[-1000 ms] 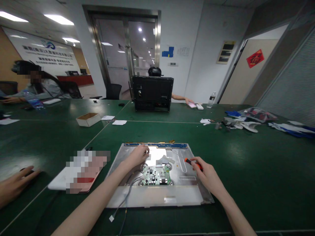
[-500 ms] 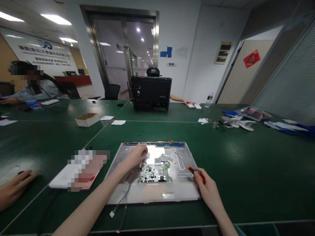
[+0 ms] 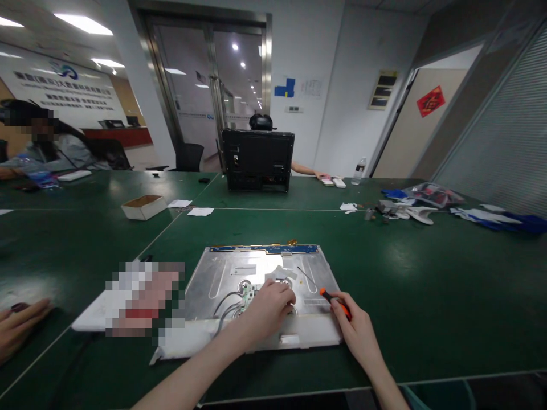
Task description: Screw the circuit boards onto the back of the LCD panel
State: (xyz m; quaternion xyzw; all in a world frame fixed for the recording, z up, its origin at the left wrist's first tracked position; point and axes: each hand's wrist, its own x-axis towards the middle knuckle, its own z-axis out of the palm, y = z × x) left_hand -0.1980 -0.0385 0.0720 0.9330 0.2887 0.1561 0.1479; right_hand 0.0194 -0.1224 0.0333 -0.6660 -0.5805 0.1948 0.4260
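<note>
A metal-backed display panel lies flat on the green table before me, with a blue circuit strip along its far edge. My left hand is over the green circuit board at the panel's middle, hiding most of it. Its fingers are curled and close together; whatever they grip is out of sight. Grey cables run from the board's left side. At the panel's right edge, my right hand holds an orange and black screwdriver, its shaft pointing up and left over the panel.
A pixelated pink and white item lies left of the panel, near another person's hand. Farther back are an open box, a black monitor with a person behind it, a bottle and a pile of bags and parts.
My left hand has moved right and nearer me, from the panel's upper left onto the circuit board. The cables shifted. My right hand still holds the screwdriver; the view has turned slightly right.
</note>
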